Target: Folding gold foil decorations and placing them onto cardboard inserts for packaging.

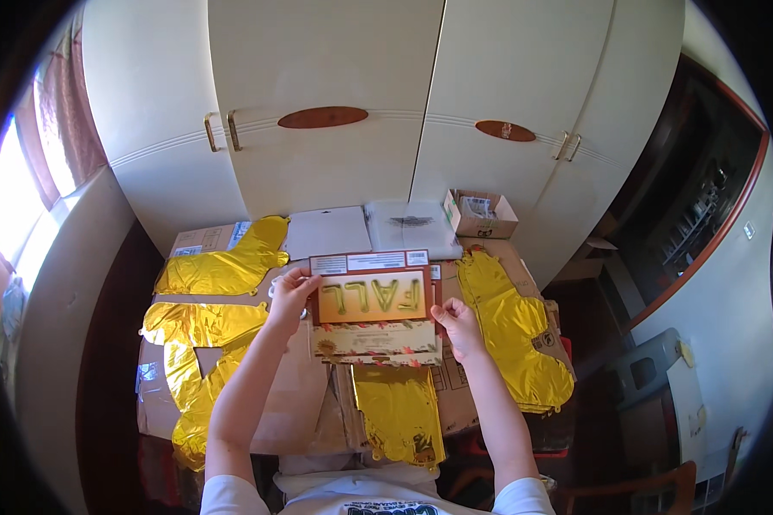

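Apparently mid-inspection, left hand (pixel 292 296) and right hand (pixel 459 328) pinch printed packet (pixel 372 299), gold foil balloons (pixel 511 335) around it; next move likely needs steady, level grips.

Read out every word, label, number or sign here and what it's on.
I won't copy wording, only say where it stands:
Printed packaging in the left hand and right hand: large balloon-style letters, clear; smaller print too small.
White shirt: dark lettering, partly cut off.
Translucent plastic: dark print, too small.
Open carton: small marks, too blurred.
Right oval plaque: pale marks, unreadable.
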Demonstrator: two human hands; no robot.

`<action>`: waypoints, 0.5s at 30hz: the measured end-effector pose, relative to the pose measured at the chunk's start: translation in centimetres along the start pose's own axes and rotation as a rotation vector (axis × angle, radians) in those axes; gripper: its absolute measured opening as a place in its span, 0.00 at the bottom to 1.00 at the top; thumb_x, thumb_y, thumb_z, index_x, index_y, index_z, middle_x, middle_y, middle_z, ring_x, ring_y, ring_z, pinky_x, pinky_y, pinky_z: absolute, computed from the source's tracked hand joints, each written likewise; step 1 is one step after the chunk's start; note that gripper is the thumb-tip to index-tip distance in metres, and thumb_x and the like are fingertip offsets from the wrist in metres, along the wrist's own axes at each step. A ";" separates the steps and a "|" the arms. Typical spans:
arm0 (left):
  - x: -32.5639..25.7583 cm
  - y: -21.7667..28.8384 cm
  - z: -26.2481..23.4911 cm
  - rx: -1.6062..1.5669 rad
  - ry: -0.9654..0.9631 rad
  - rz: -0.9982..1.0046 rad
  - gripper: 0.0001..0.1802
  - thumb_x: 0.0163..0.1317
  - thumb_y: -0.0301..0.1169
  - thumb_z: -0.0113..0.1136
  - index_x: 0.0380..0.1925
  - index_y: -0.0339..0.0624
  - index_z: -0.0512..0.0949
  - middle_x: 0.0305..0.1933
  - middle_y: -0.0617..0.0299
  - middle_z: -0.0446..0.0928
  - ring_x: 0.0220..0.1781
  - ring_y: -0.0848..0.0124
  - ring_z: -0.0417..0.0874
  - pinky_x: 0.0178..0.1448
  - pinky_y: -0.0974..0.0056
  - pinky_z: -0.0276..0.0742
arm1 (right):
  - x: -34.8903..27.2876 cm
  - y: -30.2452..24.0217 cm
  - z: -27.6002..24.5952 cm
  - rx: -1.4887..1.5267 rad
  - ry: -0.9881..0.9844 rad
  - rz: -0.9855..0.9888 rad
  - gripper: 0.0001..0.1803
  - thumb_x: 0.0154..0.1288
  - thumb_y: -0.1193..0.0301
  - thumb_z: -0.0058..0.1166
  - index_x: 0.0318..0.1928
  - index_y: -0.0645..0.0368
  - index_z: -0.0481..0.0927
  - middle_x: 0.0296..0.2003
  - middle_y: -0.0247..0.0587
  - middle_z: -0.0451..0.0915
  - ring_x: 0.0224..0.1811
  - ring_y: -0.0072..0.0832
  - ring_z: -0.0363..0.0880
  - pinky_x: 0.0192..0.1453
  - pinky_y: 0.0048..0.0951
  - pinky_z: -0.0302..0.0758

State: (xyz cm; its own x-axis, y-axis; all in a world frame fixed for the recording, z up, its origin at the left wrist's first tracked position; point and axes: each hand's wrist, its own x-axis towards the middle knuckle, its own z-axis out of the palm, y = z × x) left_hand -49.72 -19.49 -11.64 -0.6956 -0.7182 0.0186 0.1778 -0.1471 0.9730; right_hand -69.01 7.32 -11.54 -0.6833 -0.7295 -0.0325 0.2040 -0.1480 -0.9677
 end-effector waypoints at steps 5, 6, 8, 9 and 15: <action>5.4 1.6 -6.3 -0.101 0.272 0.153 0.06 0.65 0.30 0.61 0.38 0.41 0.76 0.30 0.66 0.80 0.25 0.78 0.80 0.24 0.73 0.73 | -0.7 -0.3 -3.0 0.030 0.097 -0.032 0.12 0.64 0.65 0.65 0.34 0.55 0.74 0.22 0.24 0.71 0.20 0.14 0.66 0.23 0.18 0.61; 6.8 2.5 -6.8 -0.042 0.317 0.180 0.07 0.65 0.31 0.61 0.39 0.40 0.77 0.29 0.65 0.80 0.25 0.78 0.80 0.25 0.73 0.73 | -1.0 -0.5 -4.3 0.015 0.136 -0.044 0.11 0.64 0.66 0.64 0.34 0.55 0.75 0.23 0.23 0.71 0.20 0.13 0.65 0.24 0.18 0.61; 9.4 3.9 -9.3 0.130 0.430 0.229 0.08 0.64 0.31 0.62 0.39 0.38 0.79 0.29 0.64 0.80 0.25 0.77 0.80 0.26 0.72 0.74 | -1.6 -0.6 -6.0 0.009 0.192 -0.061 0.10 0.65 0.67 0.64 0.36 0.56 0.76 0.24 0.23 0.72 0.22 0.13 0.66 0.25 0.18 0.62; 11.2 3.6 -11.3 0.242 0.495 0.245 0.09 0.64 0.32 0.62 0.40 0.38 0.80 0.29 0.64 0.80 0.26 0.78 0.80 0.26 0.72 0.75 | -1.7 -0.5 -6.6 0.016 0.213 -0.066 0.10 0.65 0.67 0.64 0.36 0.56 0.76 0.25 0.23 0.73 0.23 0.13 0.67 0.26 0.18 0.63; 19.4 -0.6 -12.7 0.670 0.629 0.119 0.16 0.54 0.39 0.67 0.39 0.43 0.85 0.33 0.51 0.84 0.37 0.61 0.85 0.45 0.59 0.78 | -3.4 0.1 -8.9 0.045 0.298 -0.070 0.08 0.67 0.66 0.61 0.37 0.53 0.76 0.31 0.23 0.77 0.29 0.13 0.72 0.33 0.16 0.68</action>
State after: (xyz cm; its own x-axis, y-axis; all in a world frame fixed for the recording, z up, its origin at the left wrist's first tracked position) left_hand -54.49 -41.93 -14.80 -0.1576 -0.9693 0.1889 -0.3521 0.2339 0.9063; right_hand -72.90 15.67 -13.77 -0.8710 -0.4894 -0.0444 0.1754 -0.2253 -0.9584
